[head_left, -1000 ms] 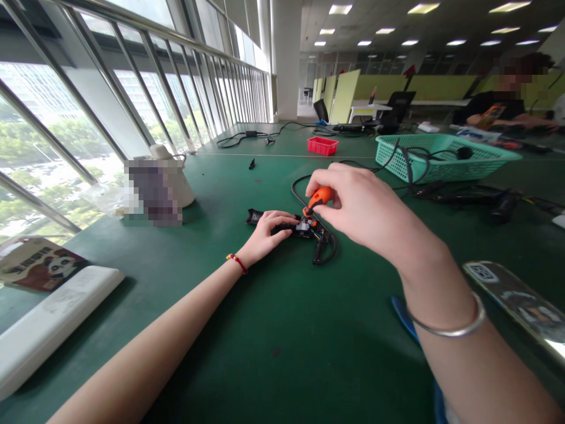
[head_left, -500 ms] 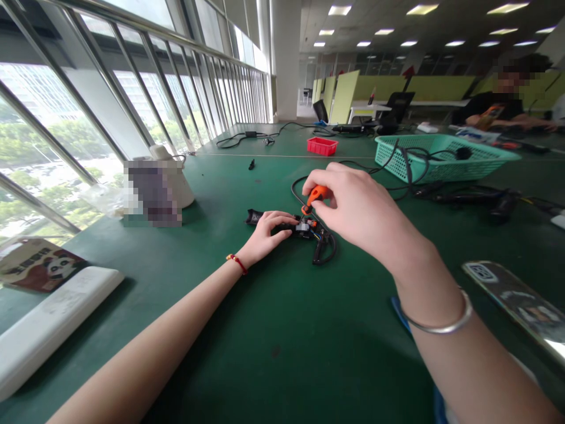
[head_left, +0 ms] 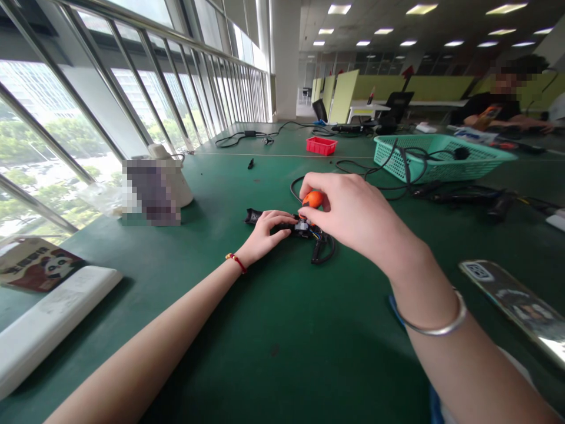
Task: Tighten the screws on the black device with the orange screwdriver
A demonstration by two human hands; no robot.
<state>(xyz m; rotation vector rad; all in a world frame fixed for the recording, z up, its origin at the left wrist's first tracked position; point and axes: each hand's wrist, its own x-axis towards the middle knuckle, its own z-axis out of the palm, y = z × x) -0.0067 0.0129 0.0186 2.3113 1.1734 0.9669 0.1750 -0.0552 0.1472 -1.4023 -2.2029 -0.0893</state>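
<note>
My right hand (head_left: 348, 203) grips an orange-handled screwdriver (head_left: 312, 199), its fingers closed around the handle. The handle stands over an opened black device (head_left: 302, 227) with a grey part and thin coloured wires inside; the tip is hidden by my fingers and the parts. My left hand (head_left: 269, 229) lies across the device's black body, fingers and thumb closed on it and holding it against the green table (head_left: 273, 306). A black end piece (head_left: 252, 216) sticks out beyond my left fingers. A black cord (head_left: 329, 256) curls beside the device.
Ahead stand a small red basket (head_left: 321, 146) and a green basket (head_left: 435, 158) with cables. A phone (head_left: 516, 306) lies right; a white power strip (head_left: 57, 324) and a carton (head_left: 39, 262) lie left. Another person (head_left: 498, 106) sits at far right.
My right hand has moved slightly down and left, and its grip on the orange handle has turned. My left hand and the device have stayed in place.
</note>
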